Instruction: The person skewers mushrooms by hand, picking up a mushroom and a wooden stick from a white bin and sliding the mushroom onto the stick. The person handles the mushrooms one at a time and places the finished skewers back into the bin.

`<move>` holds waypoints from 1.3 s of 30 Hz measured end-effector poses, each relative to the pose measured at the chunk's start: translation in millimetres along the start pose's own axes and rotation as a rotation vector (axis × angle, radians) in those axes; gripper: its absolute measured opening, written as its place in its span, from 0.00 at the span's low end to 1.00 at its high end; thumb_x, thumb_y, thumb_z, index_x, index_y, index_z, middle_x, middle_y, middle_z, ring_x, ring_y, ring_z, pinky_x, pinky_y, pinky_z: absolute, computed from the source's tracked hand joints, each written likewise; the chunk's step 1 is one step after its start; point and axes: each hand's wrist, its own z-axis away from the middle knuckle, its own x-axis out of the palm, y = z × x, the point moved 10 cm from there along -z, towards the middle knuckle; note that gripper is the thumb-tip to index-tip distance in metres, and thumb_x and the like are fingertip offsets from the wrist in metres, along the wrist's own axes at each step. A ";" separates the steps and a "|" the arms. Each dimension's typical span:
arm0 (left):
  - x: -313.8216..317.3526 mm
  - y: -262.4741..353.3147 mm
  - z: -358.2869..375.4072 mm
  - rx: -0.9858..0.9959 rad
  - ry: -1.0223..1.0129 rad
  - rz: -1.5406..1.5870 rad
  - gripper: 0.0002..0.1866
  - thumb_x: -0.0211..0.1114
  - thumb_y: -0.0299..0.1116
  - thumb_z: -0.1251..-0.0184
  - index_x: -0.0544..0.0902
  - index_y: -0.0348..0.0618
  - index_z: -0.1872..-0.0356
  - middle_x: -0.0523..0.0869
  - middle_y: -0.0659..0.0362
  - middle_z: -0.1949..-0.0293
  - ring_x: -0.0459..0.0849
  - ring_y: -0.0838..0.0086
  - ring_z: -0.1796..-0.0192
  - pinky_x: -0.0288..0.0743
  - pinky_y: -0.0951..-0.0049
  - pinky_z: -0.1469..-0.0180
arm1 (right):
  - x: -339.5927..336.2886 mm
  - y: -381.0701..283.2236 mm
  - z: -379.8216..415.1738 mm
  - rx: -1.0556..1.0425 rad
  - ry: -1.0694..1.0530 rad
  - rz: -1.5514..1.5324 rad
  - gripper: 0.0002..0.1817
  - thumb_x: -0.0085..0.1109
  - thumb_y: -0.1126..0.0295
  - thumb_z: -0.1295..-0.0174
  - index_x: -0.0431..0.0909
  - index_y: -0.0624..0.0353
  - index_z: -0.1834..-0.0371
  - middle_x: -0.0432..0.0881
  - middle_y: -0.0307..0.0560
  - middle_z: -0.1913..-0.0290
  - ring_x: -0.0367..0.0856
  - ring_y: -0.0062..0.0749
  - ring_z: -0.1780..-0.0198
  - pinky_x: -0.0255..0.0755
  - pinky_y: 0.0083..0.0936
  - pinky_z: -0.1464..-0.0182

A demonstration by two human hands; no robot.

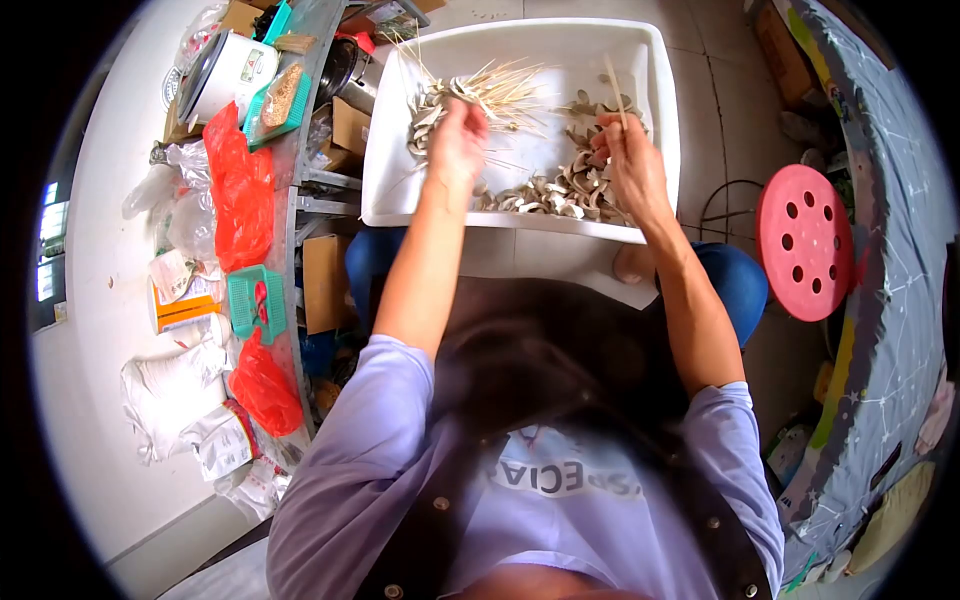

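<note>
A large white tub [520, 222] stands in front of me. My left hand [458, 143] is over its left part, at a bundle of thin pale sticks [510, 88] with greyish curled pieces on them; its fingers are bent, and what they hold is too small to make out. My right hand [632, 160] is over the right side, closed on a pale flat stick [614, 85] that points away from me. Loose greyish curled pieces [565, 190] lie in a heap below and between the hands, along the near and right parts of the tub.
At the left, a shelf edge [290, 220] runs beside a table with red plastic bags [240, 190], a green basket [257, 300] and a white bucket [240, 72]. A round red stool [805, 243] with holes stands at the right, near a grey patterned cloth [905, 250].
</note>
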 end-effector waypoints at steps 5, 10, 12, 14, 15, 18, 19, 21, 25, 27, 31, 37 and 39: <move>14.4 23.1 -9.1 0.225 -0.241 -0.407 0.03 0.63 0.24 0.38 0.78 0.42 0.68 0.81 0.60 0.73 0.80 0.75 0.71 0.75 0.79 0.69 | -3.1 0.4 -4.2 0.025 0.052 -0.221 0.16 0.40 0.62 0.26 0.74 0.62 0.53 0.81 0.44 0.71 0.79 0.24 0.72 0.73 0.23 0.69; -37.4 -96.4 -20.1 0.199 -0.524 -1.869 0.12 0.66 0.28 0.46 0.84 0.46 0.58 0.86 0.60 0.69 0.84 0.73 0.67 0.76 0.73 0.64 | 18.4 3.4 2.5 0.119 -0.085 -0.306 0.16 0.40 0.61 0.26 0.75 0.61 0.55 0.80 0.42 0.73 0.76 0.21 0.75 0.71 0.20 0.72; -36.0 -114.4 -11.9 0.232 -0.683 -2.114 0.13 0.65 0.32 0.50 0.84 0.46 0.61 0.86 0.53 0.68 0.84 0.61 0.63 0.77 0.65 0.59 | 21.0 5.8 3.6 0.125 -0.105 -0.283 0.16 0.40 0.61 0.26 0.75 0.60 0.55 0.80 0.42 0.74 0.75 0.20 0.77 0.70 0.20 0.73; -34.0 -125.2 -12.2 0.298 -0.774 -2.248 0.11 0.63 0.32 0.49 0.84 0.47 0.63 0.86 0.51 0.67 0.84 0.57 0.61 0.76 0.61 0.58 | 23.4 7.6 2.6 0.130 -0.114 -0.271 0.15 0.40 0.61 0.26 0.75 0.59 0.55 0.80 0.42 0.75 0.75 0.20 0.78 0.70 0.21 0.73; -25.2 -127.0 -6.7 0.349 -0.805 -2.316 0.10 0.62 0.32 0.48 0.83 0.47 0.64 0.86 0.51 0.66 0.83 0.56 0.60 0.76 0.61 0.58 | 24.6 5.6 2.8 0.144 -0.129 -0.271 0.16 0.39 0.61 0.25 0.74 0.60 0.55 0.79 0.42 0.74 0.73 0.19 0.77 0.69 0.18 0.73; -6.6 -120.1 3.0 0.335 -0.775 -2.386 0.09 0.55 0.30 0.42 0.83 0.47 0.63 0.85 0.50 0.64 0.83 0.54 0.57 0.76 0.59 0.56 | 24.6 1.4 2.5 0.179 -0.155 -0.288 0.16 0.38 0.61 0.25 0.73 0.61 0.54 0.77 0.40 0.72 0.69 0.15 0.75 0.65 0.14 0.73; -3.1 -117.6 5.7 0.301 -0.746 -2.385 0.11 0.51 0.28 0.40 0.82 0.47 0.63 0.85 0.50 0.63 0.83 0.54 0.56 0.76 0.58 0.55 | 24.0 2.1 2.7 0.186 -0.157 -0.307 0.16 0.38 0.61 0.25 0.73 0.61 0.54 0.77 0.39 0.73 0.69 0.14 0.75 0.65 0.13 0.73; 21.0 -88.6 17.2 0.559 -0.553 -2.178 0.10 0.56 0.30 0.42 0.82 0.49 0.61 0.85 0.51 0.66 0.83 0.54 0.62 0.76 0.58 0.59 | 22.2 2.7 4.4 0.178 -0.153 -0.271 0.16 0.39 0.61 0.25 0.74 0.61 0.54 0.76 0.38 0.75 0.68 0.14 0.75 0.64 0.14 0.72; 11.1 -56.7 23.3 0.046 -0.376 -1.349 0.11 0.60 0.30 0.35 0.78 0.46 0.53 0.85 0.58 0.65 0.83 0.74 0.68 0.75 0.75 0.67 | 22.4 -2.3 5.6 0.120 -0.152 -0.072 0.18 0.41 0.56 0.27 0.75 0.60 0.57 0.75 0.39 0.79 0.71 0.22 0.75 0.66 0.22 0.69; 8.2 -56.3 35.1 -0.196 -0.282 -0.755 0.11 0.62 0.30 0.35 0.77 0.44 0.52 0.84 0.61 0.64 0.81 0.80 0.66 0.74 0.79 0.67 | 22.9 -4.6 5.3 0.103 -0.159 0.035 0.20 0.42 0.53 0.28 0.75 0.58 0.59 0.78 0.44 0.79 0.79 0.33 0.74 0.71 0.30 0.67; 23.3 -76.1 59.4 -0.565 -0.324 0.059 0.14 0.65 0.32 0.35 0.77 0.44 0.51 0.81 0.63 0.63 0.79 0.81 0.66 0.75 0.81 0.66 | 22.9 -0.4 7.2 0.141 -0.121 -0.055 0.19 0.44 0.51 0.30 0.75 0.56 0.62 0.79 0.48 0.78 0.80 0.39 0.73 0.71 0.34 0.66; 30.1 -80.3 71.4 -0.542 -0.216 0.141 0.07 0.66 0.34 0.38 0.83 0.42 0.63 0.78 0.64 0.68 0.75 0.79 0.68 0.75 0.80 0.66 | 39.8 -10.5 15.3 -0.019 -0.217 0.209 0.13 0.51 0.58 0.35 0.80 0.54 0.66 0.80 0.53 0.75 0.81 0.49 0.69 0.72 0.40 0.66; 28.0 -78.0 68.7 -0.494 -0.162 0.158 0.08 0.67 0.34 0.38 0.82 0.42 0.63 0.78 0.64 0.70 0.76 0.79 0.68 0.75 0.80 0.68 | 40.5 -11.0 14.0 -0.039 -0.200 0.207 0.12 0.52 0.58 0.36 0.79 0.54 0.66 0.80 0.54 0.75 0.80 0.52 0.69 0.72 0.42 0.67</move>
